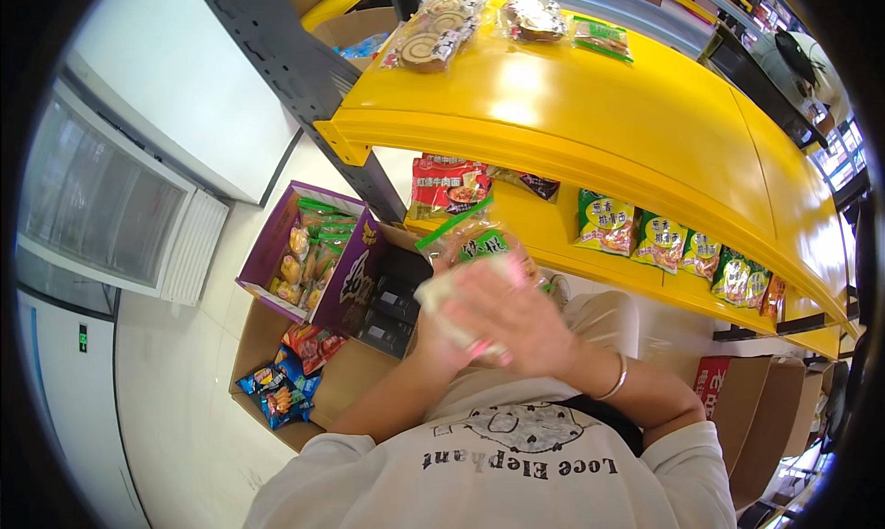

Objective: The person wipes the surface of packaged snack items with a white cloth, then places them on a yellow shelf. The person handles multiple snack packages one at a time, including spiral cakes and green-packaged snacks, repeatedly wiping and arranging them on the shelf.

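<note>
A clear plastic packet [460, 242] with a green top strip and printed label is held tilted in front of my body; round, brownish food shows through it. My left hand [437, 346] supports its lower part, with the fingers mostly hidden. Across the packet's lower end, my right hand [518, 315] lies flat over a whitish cloth [439, 301] with pink patches. Both the cloth and the right hand are blurred by motion. Below and to the left stands a purple carton [356, 270] of similar green-topped packets [318, 252].
The yellow metal shelf [588, 93] spans the front, carrying packaged rolls [435, 35]. Red noodle packets [449, 183] and green ones [605, 221] sit one tier lower. A cardboard box [359, 384] holds blue snack bags [280, 391]. Other cartons [753, 404] stand at right.
</note>
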Demonstrator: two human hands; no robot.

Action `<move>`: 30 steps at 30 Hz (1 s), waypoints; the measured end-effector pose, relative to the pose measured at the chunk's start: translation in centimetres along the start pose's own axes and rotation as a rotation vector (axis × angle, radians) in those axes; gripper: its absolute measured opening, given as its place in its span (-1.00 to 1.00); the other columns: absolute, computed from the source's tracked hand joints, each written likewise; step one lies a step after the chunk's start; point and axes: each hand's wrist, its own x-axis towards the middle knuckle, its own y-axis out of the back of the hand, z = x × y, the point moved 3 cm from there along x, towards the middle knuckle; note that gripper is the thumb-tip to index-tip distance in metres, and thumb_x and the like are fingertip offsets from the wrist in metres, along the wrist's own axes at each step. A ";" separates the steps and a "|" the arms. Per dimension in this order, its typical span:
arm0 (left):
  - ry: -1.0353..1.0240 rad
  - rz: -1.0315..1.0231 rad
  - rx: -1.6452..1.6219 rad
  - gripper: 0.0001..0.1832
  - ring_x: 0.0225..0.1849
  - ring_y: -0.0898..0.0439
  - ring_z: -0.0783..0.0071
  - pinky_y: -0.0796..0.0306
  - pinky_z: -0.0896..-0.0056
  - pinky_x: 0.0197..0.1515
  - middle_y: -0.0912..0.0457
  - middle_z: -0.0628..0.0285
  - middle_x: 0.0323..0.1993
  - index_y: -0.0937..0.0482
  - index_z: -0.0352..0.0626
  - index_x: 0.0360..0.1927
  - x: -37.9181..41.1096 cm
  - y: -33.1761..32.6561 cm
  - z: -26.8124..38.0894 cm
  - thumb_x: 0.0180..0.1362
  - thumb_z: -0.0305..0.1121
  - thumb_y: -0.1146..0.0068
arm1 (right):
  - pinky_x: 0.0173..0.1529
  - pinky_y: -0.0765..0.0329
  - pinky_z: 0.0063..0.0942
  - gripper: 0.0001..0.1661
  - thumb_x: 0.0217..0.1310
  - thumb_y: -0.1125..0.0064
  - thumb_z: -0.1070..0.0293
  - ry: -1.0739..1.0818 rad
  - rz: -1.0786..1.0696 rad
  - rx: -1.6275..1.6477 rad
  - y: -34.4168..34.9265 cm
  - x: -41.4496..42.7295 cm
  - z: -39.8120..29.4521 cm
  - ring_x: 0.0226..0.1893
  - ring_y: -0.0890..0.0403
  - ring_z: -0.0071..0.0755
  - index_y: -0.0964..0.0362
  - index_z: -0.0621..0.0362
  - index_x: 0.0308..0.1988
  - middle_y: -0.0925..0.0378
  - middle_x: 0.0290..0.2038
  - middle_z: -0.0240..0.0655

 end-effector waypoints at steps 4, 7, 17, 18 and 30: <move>0.300 0.354 -0.383 -0.46 0.09 -0.28 0.33 -0.21 0.28 0.10 -0.27 0.20 0.07 -0.10 -0.11 0.14 -0.9 -2.7 1.0 0.22 0.01 0.53 | 0.22 0.05 -0.20 -0.35 -0.10 0.04 0.22 -0.025 -0.061 -0.031 -0.5 -0.5 -1.2 0.17 -0.13 -0.22 -0.17 0.08 0.09 -0.15 0.12 -0.18; 0.139 0.213 -0.291 -0.43 0.11 -0.26 0.33 -0.14 0.25 0.14 -0.28 0.17 0.06 -0.16 -0.19 0.11 -0.8 -1.1 -0.7 0.20 0.04 0.50 | 0.22 0.05 -0.19 -0.33 -0.11 0.00 0.23 -0.095 -0.041 -0.051 0.0 -1.2 -0.5 0.17 -0.12 -0.22 -0.16 0.11 0.09 -0.13 0.14 -0.19; 0.150 0.088 -0.293 -0.45 0.10 -0.28 0.30 -0.20 0.13 0.10 -0.23 0.19 0.10 -0.05 -0.04 0.16 -0.4 -2.0 -0.5 0.20 0.04 0.55 | 0.07 -0.24 -0.43 -0.37 0.03 -0.08 0.42 -0.498 0.289 0.655 -0.7 -4.1 3.3 0.07 -0.26 -0.26 -0.06 0.27 0.10 -0.17 0.09 -0.11; 0.157 0.112 -0.280 -0.45 0.07 -0.31 0.28 -0.22 0.14 0.09 -0.26 0.17 0.08 -0.07 -0.06 0.15 -0.5 -1.7 -0.6 0.20 0.05 0.53 | 0.02 -0.28 -0.53 -0.39 0.06 -0.07 0.43 -0.632 0.293 1.049 -0.8 -3.8 3.1 -0.01 -0.30 -0.46 -0.05 0.29 0.09 -0.25 0.03 -0.26; 0.264 0.229 -0.066 -0.66 -0.28 -0.53 0.45 -0.48 0.42 -0.23 -0.50 0.24 -0.23 -0.37 -0.21 -0.09 -0.6 0.2 -1.5 0.06 -0.33 -0.04 | -0.32 -0.48 -0.49 -0.61 0.21 0.20 0.18 -1.072 0.432 1.534 -2.8 -5.8 5.7 -0.31 -0.50 -0.41 -0.22 0.19 -0.04 -0.45 -0.28 -0.27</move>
